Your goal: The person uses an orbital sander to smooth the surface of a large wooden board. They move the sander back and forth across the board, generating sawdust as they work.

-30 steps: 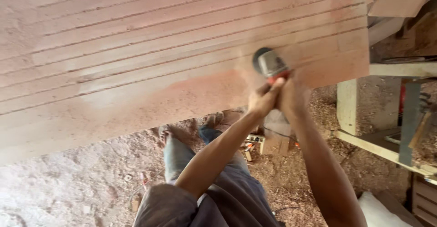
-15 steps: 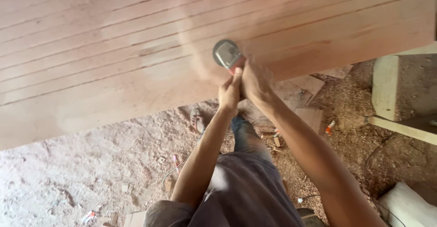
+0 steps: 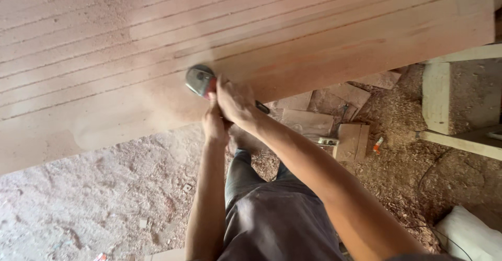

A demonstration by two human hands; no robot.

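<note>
A hand-held power sander with a grey head and red body rests on a large reddish wooden panel made of long planks with grooves between them. My right hand grips the tool's body from above. Just below and behind it, my left hand holds the rear of the same tool. A haze of fine wood dust spreads over the panel to the left of the sander. Most of the tool's body is hidden under my hands.
The floor below the panel's near edge is covered in sawdust and shavings. Wood offcuts lie at right, with a small orange-tipped object. A pale wooden frame stands at right, a white sack at bottom right.
Both hands have slid the sander leftward along the panel's near edge. The view has shifted with them, and the dust cloud now trails to the left.
</note>
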